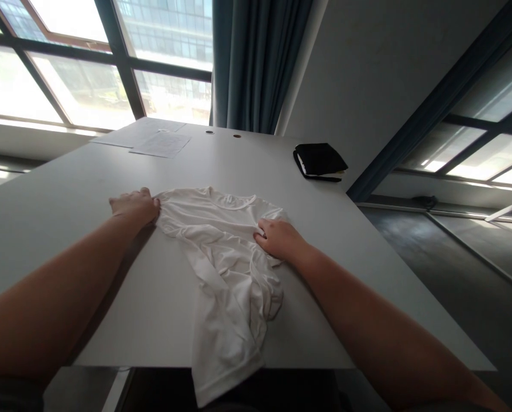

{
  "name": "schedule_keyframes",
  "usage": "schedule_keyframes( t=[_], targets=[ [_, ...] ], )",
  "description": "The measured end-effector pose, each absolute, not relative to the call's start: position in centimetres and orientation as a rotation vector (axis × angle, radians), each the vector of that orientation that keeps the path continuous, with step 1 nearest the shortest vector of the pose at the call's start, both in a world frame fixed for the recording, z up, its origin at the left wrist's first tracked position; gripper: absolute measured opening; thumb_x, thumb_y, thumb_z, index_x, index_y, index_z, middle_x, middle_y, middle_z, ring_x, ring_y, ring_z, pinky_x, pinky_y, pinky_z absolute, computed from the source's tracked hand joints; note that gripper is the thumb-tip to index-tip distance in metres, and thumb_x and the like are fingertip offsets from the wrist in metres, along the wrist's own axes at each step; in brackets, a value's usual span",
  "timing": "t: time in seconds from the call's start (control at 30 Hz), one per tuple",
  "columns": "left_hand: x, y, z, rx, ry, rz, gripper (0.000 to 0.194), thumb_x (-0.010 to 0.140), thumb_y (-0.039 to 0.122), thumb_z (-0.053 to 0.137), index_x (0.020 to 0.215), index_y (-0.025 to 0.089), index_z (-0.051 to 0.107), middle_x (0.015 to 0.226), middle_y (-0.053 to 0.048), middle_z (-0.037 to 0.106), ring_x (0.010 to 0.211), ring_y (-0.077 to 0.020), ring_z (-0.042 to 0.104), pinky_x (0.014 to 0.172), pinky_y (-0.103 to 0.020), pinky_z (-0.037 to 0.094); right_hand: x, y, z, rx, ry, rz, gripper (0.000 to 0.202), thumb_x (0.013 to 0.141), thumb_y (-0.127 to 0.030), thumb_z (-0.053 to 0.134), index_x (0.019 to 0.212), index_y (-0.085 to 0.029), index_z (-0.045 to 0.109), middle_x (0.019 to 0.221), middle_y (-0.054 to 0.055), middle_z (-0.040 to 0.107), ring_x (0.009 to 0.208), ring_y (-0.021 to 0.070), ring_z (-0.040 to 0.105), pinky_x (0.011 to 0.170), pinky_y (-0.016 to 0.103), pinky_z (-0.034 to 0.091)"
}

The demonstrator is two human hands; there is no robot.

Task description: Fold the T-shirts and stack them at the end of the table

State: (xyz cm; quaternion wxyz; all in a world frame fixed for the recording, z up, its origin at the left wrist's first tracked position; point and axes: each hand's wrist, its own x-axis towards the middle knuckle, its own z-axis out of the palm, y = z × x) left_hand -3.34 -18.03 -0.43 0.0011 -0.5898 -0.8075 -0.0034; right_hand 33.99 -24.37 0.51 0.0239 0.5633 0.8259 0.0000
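Observation:
A white T-shirt [225, 263] lies rumpled on the white table, its neckline toward the far side and its hem hanging over the near edge. My left hand [136, 206] is closed on the sleeve at the shirt's left end. On the other side, my right hand [279, 237] pinches the fabric near the right sleeve, fingers bent around it. The upper part is fairly flat between both hands, while the lower body is bunched and folded.
The white table [110, 320] fills the middle. Sheets of paper [161, 143] lie at its far left. A black notebook or folder [320, 160] rests at the far right. Behind stand windows and a blue curtain [256, 63].

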Motion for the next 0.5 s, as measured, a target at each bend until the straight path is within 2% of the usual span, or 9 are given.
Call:
schedule_keyframes(
  t=[0.17, 0.33, 0.5],
  targets=[
    [-2.9, -17.9, -0.87, -1.889, -2.508, -0.058, 0.058, 0.099, 0.044, 0.026, 0.132, 0.009, 0.059, 0.126, -0.032, 0.067, 0.117, -0.0467, 0.064, 0.091, -0.058, 0.047, 33.76, -24.43, 0.58, 1.722, 2.517, -0.039, 0.033, 0.101, -0.041, 0.048, 0.111, -0.017, 0.069, 0.111, 0.015, 0.077, 0.102, 0.0286, 0.071, 0.082, 0.032, 0.046],
    [-2.74, -17.83, -0.7, -1.892, -2.521, -0.23, 0.064, 0.1, 0.052, 0.024, 0.141, 0.011, 0.052, 0.121, -0.03, 0.07, 0.113, -0.0454, 0.066, 0.091, -0.056, 0.049, 33.53, -24.6, 0.78, 1.691, 2.5, 0.001, 0.038, 0.101, -0.042, 0.046, 0.108, -0.017, 0.073, 0.11, 0.017, 0.077, 0.103, 0.0297, 0.072, 0.083, 0.034, 0.048],
    [-2.49, -17.6, -0.83, -1.927, -2.478, -0.252, 0.069, 0.1, 0.055, 0.021, 0.141, 0.008, 0.051, 0.117, -0.031, 0.07, 0.111, -0.0453, 0.067, 0.09, -0.055, 0.049, 33.43, -24.71, 0.99, 1.654, 2.496, -0.028, 0.041, 0.101, -0.044, 0.046, 0.105, -0.016, 0.076, 0.11, 0.018, 0.077, 0.104, 0.0316, 0.073, 0.084, 0.036, 0.05]
  ],
)
